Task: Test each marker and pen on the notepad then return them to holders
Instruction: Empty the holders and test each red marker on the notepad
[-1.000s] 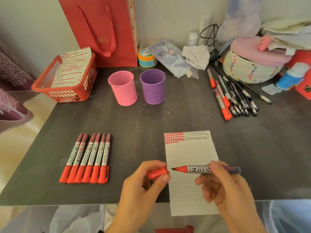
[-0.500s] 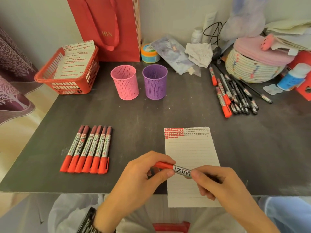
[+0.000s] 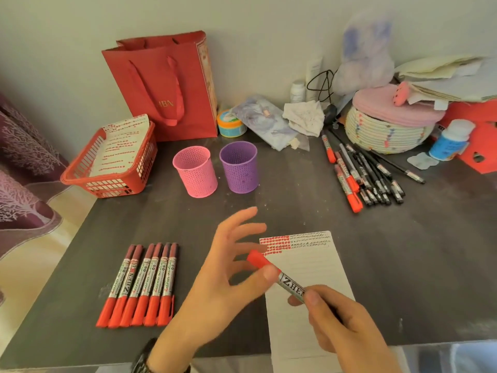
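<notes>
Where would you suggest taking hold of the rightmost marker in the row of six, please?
Take the rightmost marker by its labelled barrel, from above and its right: it lies flat, neighbours pressed against its left, bare table on its right.

"ZHEN" on held marker [image 3: 291, 287] and row markers [image 3: 139, 285], "HBN" on red bag [image 3: 164, 84]

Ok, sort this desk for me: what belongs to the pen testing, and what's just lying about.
Job: marker in right hand, notepad, pink holder, purple holder, row of red markers, pile of pens.
Lying about: red bag, red basket, woven basket, tissue, jar, bottle.
</notes>
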### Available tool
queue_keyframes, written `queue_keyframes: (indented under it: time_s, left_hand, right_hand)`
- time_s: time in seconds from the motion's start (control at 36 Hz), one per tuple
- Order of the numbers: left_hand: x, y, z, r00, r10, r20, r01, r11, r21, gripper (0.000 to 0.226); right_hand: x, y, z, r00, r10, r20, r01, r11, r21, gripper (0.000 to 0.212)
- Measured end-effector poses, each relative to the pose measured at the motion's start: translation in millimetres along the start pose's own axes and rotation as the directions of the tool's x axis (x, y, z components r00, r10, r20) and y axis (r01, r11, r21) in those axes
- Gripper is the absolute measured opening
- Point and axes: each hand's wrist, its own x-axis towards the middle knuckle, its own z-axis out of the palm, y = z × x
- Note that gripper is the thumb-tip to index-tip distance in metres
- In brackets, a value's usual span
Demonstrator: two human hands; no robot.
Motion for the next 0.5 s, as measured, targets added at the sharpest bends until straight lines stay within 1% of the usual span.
queue_keyframes:
  time_s: [0.03, 0.06, 0.08, 0.11, 0.14, 0.17, 0.19, 0.25, 0.39, 0.44, 0.5]
  left_hand:
    - [7, 3, 2, 0.997, -0.015, -0.078, 0.001, 0.983, -0.181, 0.057]
    - [14, 7, 6, 0.987, -0.064, -0.15, 0.006, 0.935, -0.355, 0.047]
    - [21, 12, 11, 0.971, -0.138, -0.197, 0.017, 0.857, -0.515, 0.038]
    - [28, 16, 16, 0.953, -0.212, -0.215, 0.025, 0.765, -0.644, 0.03]
    - [34, 20, 21, 0.94, -0.266, -0.212, 0.028, 0.681, -0.732, 0.027]
    - [39, 23, 27, 0.933, -0.294, -0.206, 0.023, 0.621, -0.784, 0.032]
    - [43, 24, 32, 0.928, -0.312, -0.203, 0.017, 0.58, -0.815, 0.04]
    - [50, 24, 41, 0.917, -0.337, -0.212, 0.008, 0.547, -0.837, 0.05]
    - [52, 19, 53, 0.913, -0.358, -0.197, 0.034, 0.547, -0.836, 0.053]
    - [50, 17, 53, 0.912, -0.372, -0.173, 0.048, 0.517, -0.855, 0.056]
    - [48, 17, 52, 0.908, -0.387, -0.161, 0.056, 0.494, -0.868, 0.057]
  right_hand:
    - [1, 0, 3, 1.0, 0.025, 0.008, -0.026, 0.998, 0.062, 0.043]
    - [3, -1, 6, 0.999, 0.044, 0.02, -0.046, 0.993, 0.11, 0.041]
    - [4, -2, 8, 0.998, 0.057, 0.029, -0.061, 0.988, 0.143, 0.038]
    - [5, -3, 11, 0.997, 0.067, 0.032, -0.071, 0.984, 0.163, 0.035]
    - [6, -3, 13, 0.997, 0.073, 0.026, -0.077, 0.982, 0.172, 0.033]
    - [6, -4, 15, 0.997, 0.074, 0.01, -0.075, 0.982, 0.174, 0.032]
    - [6, -3, 17, 0.998, 0.067, -0.015, -0.064, 0.983, 0.169, 0.032]
    - [4, -2, 22, 0.996, 0.046, -0.079, -0.032, 0.986, 0.163, 0.035]
    - [-7, -1, 33, 0.973, 0.081, -0.214, -0.027, 0.97, 0.241, 0.045]
    - [-9, -1, 36, 0.966, 0.109, -0.234, -0.046, 0.965, 0.259, 0.045]
    - [-10, -2, 39, 0.966, 0.142, -0.218, -0.07, 0.948, 0.31, 0.042]
